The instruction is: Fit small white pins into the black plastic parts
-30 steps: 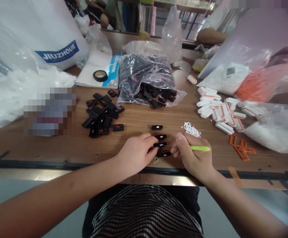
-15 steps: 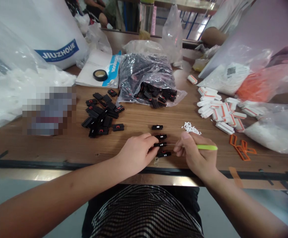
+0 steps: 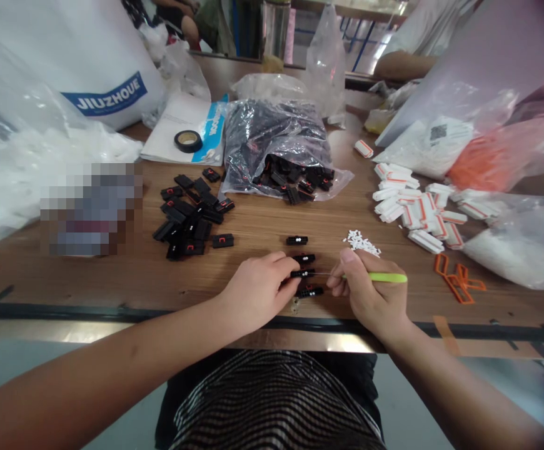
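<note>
My left hand (image 3: 261, 289) is closed on the left end of a small black connector housing (image 3: 306, 274) lying on the table. Between the thumb and fingers of my right hand (image 3: 368, 284) is a thin pick with a yellow-green handle (image 3: 388, 277). Its needle tip reaches the housing's face, where white dots show. More black housings lie in a short column: one at the top (image 3: 297, 240), one just above my fingers (image 3: 304, 259), and one below (image 3: 310, 292). A heap of tiny white plugs (image 3: 361, 242) lies beyond my right hand.
Loose black housings (image 3: 190, 219) are piled at left, before an open plastic bag (image 3: 276, 134) of more. White parts with orange strips (image 3: 413, 203) and orange frames (image 3: 457, 280) lie at right. Black tape (image 3: 188, 141) rests on a booklet (image 3: 169, 134). Other people sit across.
My right hand and the pick have shifted very slightly left. My left hand stays on the same housing, and the other parts lie as before.
</note>
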`<move>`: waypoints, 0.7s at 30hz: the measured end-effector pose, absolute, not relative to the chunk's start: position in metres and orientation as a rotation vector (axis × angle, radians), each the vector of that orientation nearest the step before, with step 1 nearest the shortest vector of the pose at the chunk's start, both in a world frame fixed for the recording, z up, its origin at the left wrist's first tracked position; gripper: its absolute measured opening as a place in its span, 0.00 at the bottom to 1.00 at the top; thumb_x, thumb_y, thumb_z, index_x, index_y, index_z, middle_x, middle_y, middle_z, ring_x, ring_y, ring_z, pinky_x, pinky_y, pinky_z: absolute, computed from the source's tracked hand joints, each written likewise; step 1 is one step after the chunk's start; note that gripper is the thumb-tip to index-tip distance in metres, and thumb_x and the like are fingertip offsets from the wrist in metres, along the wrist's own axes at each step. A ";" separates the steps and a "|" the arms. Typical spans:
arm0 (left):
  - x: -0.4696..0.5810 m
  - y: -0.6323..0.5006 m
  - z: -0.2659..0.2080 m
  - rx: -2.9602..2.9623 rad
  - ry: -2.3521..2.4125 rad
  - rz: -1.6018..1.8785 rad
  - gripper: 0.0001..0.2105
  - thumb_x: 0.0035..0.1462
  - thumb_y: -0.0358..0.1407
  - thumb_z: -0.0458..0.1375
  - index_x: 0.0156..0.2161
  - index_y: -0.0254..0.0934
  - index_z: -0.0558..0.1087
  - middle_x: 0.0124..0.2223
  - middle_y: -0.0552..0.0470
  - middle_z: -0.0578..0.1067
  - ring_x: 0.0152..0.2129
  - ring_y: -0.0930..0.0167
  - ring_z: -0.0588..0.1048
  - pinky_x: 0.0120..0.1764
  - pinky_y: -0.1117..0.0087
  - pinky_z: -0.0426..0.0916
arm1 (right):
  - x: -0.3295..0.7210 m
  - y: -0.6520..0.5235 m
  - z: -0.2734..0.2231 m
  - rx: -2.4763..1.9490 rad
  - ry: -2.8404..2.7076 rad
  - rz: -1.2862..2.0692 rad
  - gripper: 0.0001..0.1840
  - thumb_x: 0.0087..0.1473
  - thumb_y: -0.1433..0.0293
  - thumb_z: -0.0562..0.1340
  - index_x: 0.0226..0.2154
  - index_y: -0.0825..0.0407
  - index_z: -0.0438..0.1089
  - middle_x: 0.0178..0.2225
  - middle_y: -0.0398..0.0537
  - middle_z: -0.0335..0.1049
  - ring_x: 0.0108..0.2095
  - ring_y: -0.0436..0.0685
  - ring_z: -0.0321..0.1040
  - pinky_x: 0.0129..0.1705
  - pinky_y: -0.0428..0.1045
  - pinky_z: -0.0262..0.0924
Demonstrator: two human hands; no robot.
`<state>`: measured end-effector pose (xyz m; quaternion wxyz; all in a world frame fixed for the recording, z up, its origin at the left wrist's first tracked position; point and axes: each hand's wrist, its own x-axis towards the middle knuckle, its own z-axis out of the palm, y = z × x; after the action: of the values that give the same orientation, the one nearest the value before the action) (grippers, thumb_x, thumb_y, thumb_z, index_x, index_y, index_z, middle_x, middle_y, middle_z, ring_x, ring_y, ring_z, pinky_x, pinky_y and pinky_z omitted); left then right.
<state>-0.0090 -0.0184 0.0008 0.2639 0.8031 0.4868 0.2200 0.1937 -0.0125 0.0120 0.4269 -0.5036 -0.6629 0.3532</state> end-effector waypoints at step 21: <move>-0.008 -0.017 0.001 2.185 1.320 0.579 0.05 0.62 0.32 0.58 0.40 0.34 0.76 0.35 0.52 0.74 0.25 0.73 0.71 0.30 0.69 0.67 | 0.193 -0.004 0.024 -1.308 -1.615 0.964 0.24 0.64 0.59 0.58 0.20 0.52 0.69 0.18 0.43 0.70 0.16 0.46 0.65 0.18 0.42 0.61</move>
<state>-0.0083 -0.0174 0.0008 0.2588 0.8063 0.4871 0.2136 0.1927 -0.0042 0.0236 0.4125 -0.5202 -0.6422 0.3832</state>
